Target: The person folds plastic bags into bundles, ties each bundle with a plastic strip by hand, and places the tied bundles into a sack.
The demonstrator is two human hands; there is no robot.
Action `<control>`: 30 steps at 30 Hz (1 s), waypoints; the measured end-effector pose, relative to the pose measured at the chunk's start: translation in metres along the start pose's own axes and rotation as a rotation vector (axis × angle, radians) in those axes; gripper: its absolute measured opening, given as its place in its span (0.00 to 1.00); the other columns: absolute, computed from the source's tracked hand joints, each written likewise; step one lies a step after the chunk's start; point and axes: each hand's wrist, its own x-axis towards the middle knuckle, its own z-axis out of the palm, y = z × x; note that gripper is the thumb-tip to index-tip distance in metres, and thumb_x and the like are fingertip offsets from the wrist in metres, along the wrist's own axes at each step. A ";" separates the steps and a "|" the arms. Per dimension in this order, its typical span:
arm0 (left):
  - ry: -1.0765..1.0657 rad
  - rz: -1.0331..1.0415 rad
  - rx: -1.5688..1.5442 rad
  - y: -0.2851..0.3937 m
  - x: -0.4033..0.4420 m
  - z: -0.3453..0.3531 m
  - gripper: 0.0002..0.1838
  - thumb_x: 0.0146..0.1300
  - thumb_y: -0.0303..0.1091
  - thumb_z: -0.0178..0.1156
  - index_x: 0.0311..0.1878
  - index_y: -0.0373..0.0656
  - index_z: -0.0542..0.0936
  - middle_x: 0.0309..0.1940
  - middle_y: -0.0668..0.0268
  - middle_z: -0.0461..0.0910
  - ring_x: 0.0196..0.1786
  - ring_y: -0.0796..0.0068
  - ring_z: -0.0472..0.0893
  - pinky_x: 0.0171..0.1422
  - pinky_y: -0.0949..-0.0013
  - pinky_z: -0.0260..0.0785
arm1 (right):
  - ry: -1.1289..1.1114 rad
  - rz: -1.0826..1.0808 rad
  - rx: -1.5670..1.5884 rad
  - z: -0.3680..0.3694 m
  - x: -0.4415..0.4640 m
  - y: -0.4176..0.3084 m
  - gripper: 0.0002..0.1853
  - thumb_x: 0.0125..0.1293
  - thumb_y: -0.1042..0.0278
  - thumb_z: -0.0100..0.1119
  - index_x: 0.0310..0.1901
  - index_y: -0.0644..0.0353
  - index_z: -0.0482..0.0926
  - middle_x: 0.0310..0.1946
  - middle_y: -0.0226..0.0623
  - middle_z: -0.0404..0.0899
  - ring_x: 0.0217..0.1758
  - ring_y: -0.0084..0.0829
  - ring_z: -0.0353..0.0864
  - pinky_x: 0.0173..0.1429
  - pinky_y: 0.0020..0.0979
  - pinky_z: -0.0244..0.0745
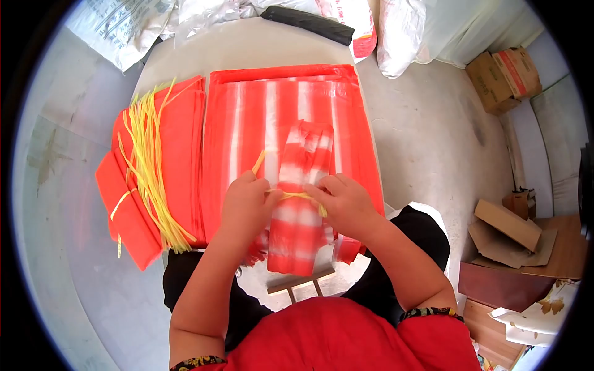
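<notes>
Facing a big stack (247,123) of red and white striped plastic on a table (204,49), we see a printed white bag (120,31) well beyond its far left corner. Left of the stack, the outermost thing on that side is a folded red packet (139,216), banded with a thin yellow strip. Next comes a red pile (184,136), just beside the stack's left edge, with a loose bunch of yellow strips (143,151) lying across it.

Over the near left part of the stack, our left hand (244,198) has its fingers curled in, pinching a yellow tie (297,195), with one end poking up past the knuckles. Between our hands, the folded bundle (294,238), red and white as well, lies across the near part of the stack and reaches past its near edge, the tie across its middle. A black roll (307,25) lies beyond the stack's far edge.

Over the near right part of the stack, our right hand (346,201) pinches the tie between thumb and fingers; a short end hangs below. Farther right, well apart from the stack, are a closed cardboard box (495,86) and, nearer us, an open carton (507,235) on a brown wooden top (560,247).
</notes>
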 end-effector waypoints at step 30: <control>0.095 0.220 -0.144 -0.002 -0.009 -0.012 0.07 0.61 0.32 0.75 0.32 0.38 0.90 0.49 0.60 0.83 0.56 0.56 0.78 0.62 0.56 0.71 | -0.241 0.482 0.544 -0.008 0.035 -0.021 0.19 0.73 0.54 0.66 0.30 0.61 0.83 0.26 0.42 0.83 0.31 0.46 0.81 0.36 0.44 0.74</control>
